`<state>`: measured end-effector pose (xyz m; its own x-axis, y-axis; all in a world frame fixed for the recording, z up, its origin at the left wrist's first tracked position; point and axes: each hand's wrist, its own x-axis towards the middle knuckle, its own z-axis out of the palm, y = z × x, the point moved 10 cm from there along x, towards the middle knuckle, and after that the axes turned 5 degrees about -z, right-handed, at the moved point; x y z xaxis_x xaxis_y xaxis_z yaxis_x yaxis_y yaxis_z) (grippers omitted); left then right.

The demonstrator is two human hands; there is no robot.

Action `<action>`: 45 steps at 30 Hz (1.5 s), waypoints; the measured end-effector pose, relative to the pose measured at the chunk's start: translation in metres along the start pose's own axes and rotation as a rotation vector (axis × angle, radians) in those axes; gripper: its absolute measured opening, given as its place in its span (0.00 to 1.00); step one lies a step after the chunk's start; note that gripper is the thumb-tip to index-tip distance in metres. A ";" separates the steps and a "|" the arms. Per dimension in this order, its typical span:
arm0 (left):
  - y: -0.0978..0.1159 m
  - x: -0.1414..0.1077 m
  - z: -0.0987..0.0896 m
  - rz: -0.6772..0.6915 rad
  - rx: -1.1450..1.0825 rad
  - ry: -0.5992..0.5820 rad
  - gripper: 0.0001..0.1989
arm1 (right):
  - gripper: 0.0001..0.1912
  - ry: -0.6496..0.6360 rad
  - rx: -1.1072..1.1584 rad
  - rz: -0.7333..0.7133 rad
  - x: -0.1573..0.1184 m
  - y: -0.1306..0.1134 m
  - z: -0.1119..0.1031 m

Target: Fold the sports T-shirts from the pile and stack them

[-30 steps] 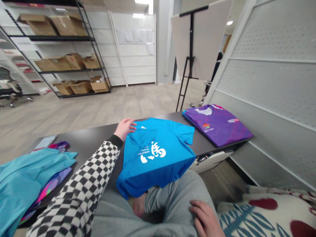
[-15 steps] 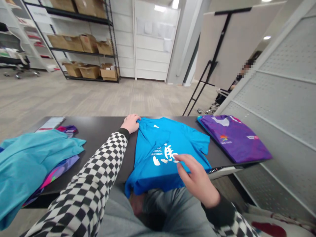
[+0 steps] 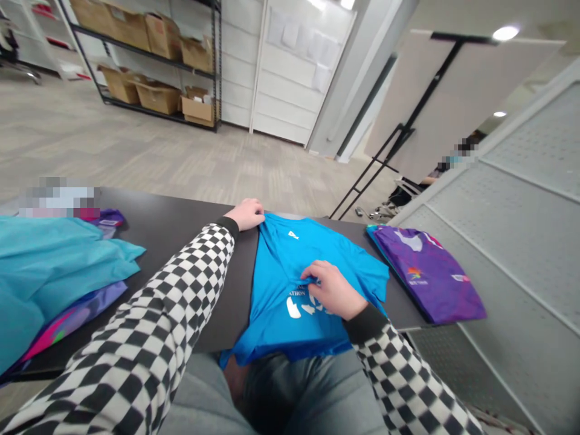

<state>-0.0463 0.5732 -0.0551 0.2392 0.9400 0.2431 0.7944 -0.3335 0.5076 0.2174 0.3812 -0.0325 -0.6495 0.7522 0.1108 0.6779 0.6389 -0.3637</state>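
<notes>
A blue T-shirt (image 3: 290,329) with white lettering lies on the dark table (image 3: 181,208), its lower end hanging over the near edge towards my lap. At the shirt's far left corner, my left hand (image 3: 247,214) has its fingers closed on the fabric. My right hand (image 3: 333,289) pinches a fold of the sleeve over the printed lettering near the shirt's middle. The shirt's left side is folded inward. Part of the print is hidden under my right hand.
Teal clothing (image 3: 54,260) lies over patterned garments (image 3: 67,323) at the left. A folded purple shirt (image 3: 430,278) rests at the right end. Beyond are a shelf with boxes (image 3: 156,96), an easel-like stand (image 3: 403,136), a partition (image 3: 534,211) and a partly hidden person.
My right hand has moved left and away from me and closed on the fabric. My left hand stays at the shirt's far corner. The view has tilted and shifted.
</notes>
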 end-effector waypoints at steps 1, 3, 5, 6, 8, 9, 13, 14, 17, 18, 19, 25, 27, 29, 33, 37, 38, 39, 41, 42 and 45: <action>-0.001 0.002 0.001 -0.006 -0.006 -0.005 0.08 | 0.19 -0.004 -0.006 -0.008 -0.004 -0.001 -0.004; -0.003 0.006 0.003 -0.009 -0.008 -0.017 0.07 | 0.18 -0.005 -0.025 -0.014 -0.013 -0.003 -0.009; 0.000 0.007 0.002 0.016 0.001 -0.012 0.06 | 0.16 -0.017 -0.049 -0.025 -0.021 -0.007 -0.010; 0.003 0.007 0.001 0.035 0.008 -0.003 0.06 | 0.15 -0.030 -0.055 -0.037 -0.025 -0.010 -0.010; 0.008 0.005 -0.001 0.062 0.027 0.009 0.08 | 0.11 -0.066 -0.041 -0.076 -0.029 -0.018 -0.008; 0.009 0.005 0.000 0.063 0.037 0.007 0.09 | 0.07 -0.081 -0.020 -0.093 -0.029 -0.021 -0.007; 0.010 0.001 0.006 0.028 0.077 -0.030 0.10 | 0.13 0.035 0.039 -0.039 -0.012 -0.010 -0.017; 0.010 0.001 0.006 0.027 0.078 -0.029 0.10 | 0.15 0.111 0.019 0.001 -0.006 0.000 -0.022; 0.010 -0.001 0.006 0.023 0.064 -0.017 0.08 | 0.12 0.259 -0.122 0.157 0.011 0.037 -0.027; 0.009 -0.001 0.005 0.015 0.055 -0.013 0.08 | 0.12 0.263 -0.173 0.219 0.016 0.051 -0.024; 0.008 -0.001 0.005 0.006 0.047 -0.010 0.08 | 0.12 0.253 -0.213 0.280 0.019 0.064 -0.021; 0.003 0.001 0.005 0.003 0.047 -0.005 0.09 | 0.07 0.191 -0.127 0.457 0.025 0.102 -0.019; 0.001 0.002 0.006 -0.009 0.066 -0.002 0.10 | 0.07 0.216 -0.063 0.473 0.020 0.102 -0.029; 0.000 0.003 0.007 -0.016 0.082 -0.009 0.12 | 0.07 0.248 0.001 0.525 0.011 0.104 -0.038; 0.002 0.003 0.009 0.011 0.082 -0.027 0.13 | 0.04 0.241 0.226 0.681 -0.007 0.113 -0.033; 0.000 0.005 0.010 0.001 0.106 -0.017 0.12 | 0.02 0.254 0.263 0.704 -0.011 0.115 -0.024; -0.001 0.006 0.009 -0.008 0.102 -0.008 0.11 | 0.02 0.257 0.246 0.691 -0.011 0.115 -0.023; -0.002 0.006 0.009 -0.016 0.095 -0.001 0.11 | 0.02 0.261 0.228 0.674 -0.011 0.115 -0.023; -0.003 0.006 0.009 -0.031 0.082 0.012 0.09 | 0.02 0.273 0.200 0.649 -0.012 0.115 -0.022; -0.003 0.006 0.008 -0.038 0.081 0.019 0.09 | 0.03 0.280 0.197 0.643 -0.013 0.115 -0.022; -0.004 0.006 0.008 -0.046 0.089 0.033 0.11 | 0.07 0.295 0.231 0.628 -0.016 0.116 -0.018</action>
<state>-0.0433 0.5803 -0.0623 0.1838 0.9510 0.2488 0.8508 -0.2807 0.4442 0.3126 0.4462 -0.0596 -0.0200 0.9986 0.0499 0.7810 0.0468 -0.6228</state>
